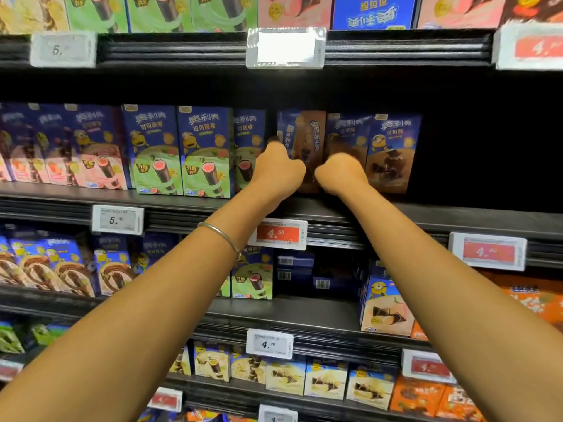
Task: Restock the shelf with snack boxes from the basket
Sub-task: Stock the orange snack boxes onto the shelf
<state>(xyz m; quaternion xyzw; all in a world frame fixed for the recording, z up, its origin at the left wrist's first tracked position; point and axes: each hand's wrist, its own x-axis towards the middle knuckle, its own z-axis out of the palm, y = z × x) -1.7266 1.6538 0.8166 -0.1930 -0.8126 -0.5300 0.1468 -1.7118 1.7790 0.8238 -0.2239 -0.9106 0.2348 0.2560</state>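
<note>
Both bare forearms stretch up from the bottom of the frame, the left one ringed by a thin silver bangle (222, 236), toward the black metal shelf (426, 214) at chest height. The left hand (278, 169) and right hand (341, 173) flank a brown-and-blue snack box (304, 138) that stands upright with its narrow side turned outward, between the green-fronted boxes (182, 150) and two brown-fronted boxes (391, 153) of what looks like its own flavour. My guess is the hands steady it from either side so it slides back square into the row — and the dark gap to the right suggests there is space left to fill. Each grip looks curled against the box, yet the fingers are behind the knuckles and blurred, so I cannot tell whether they pinch it or merely press its sides. No basket is in view. Price tags (278, 234) on the rail are partly smeared and hard to read.
</note>
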